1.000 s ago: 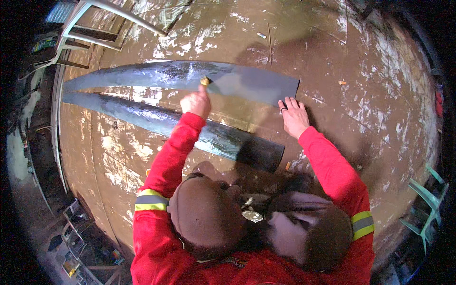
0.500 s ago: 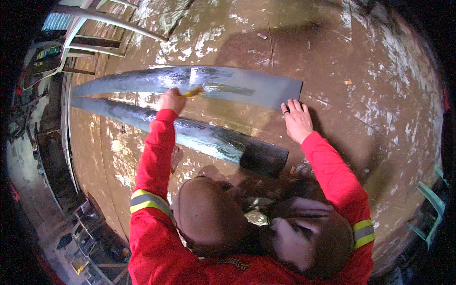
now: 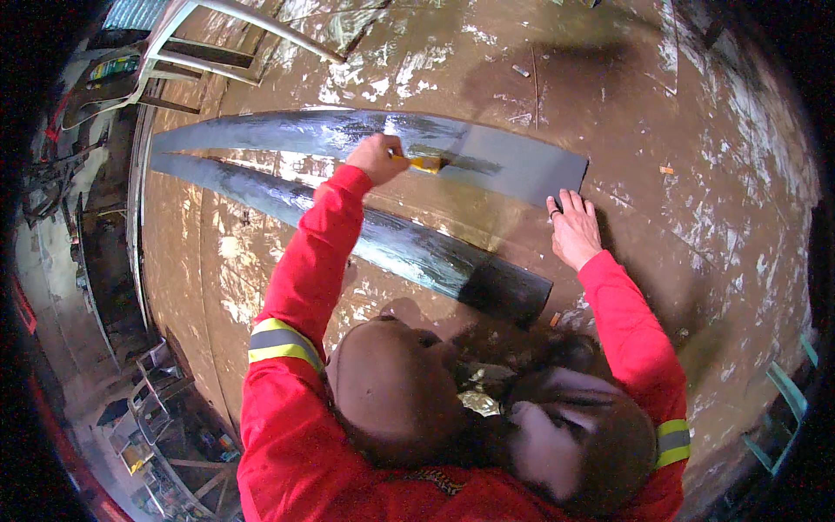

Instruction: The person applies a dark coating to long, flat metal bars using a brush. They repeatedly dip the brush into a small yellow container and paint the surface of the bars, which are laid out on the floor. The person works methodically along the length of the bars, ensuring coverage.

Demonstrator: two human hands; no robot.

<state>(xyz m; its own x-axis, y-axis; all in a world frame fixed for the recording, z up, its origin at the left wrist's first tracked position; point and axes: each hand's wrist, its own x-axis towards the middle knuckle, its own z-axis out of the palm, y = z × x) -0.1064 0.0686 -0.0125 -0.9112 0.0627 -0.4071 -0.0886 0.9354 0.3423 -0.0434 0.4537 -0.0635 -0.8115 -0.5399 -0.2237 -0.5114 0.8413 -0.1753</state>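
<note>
Two long tapered grey strips lie on the floor, their narrow ends almost meeting at the left. The far strip (image 3: 522,161) is bare light grey toward its wide right end and streaked with dark, wet-looking coating elsewhere. Glossy dark coating covers much of the near strip (image 3: 413,252). My left hand (image 3: 376,159) is closed around a yellow paintbrush (image 3: 426,163), whose dark bristles touch the far strip near the edge of the coated part. With fingers stretched out, my right hand (image 3: 576,230) rests its fingertips at the near right corner of the far strip.
Brown, paint-smeared flooring (image 3: 678,287) surrounds the strips. A pale chair (image 3: 156,65) stands at the upper left, close to the far strip. Cluttered shelving and frames (image 3: 174,435) fill the left side. A green frame (image 3: 787,396) is at the right. My knees (image 3: 396,383) are just below the near strip.
My left hand has moved the paintbrush rightward along the far strip. My right hand stays at that strip's corner. The whole view has shifted slightly.
</note>
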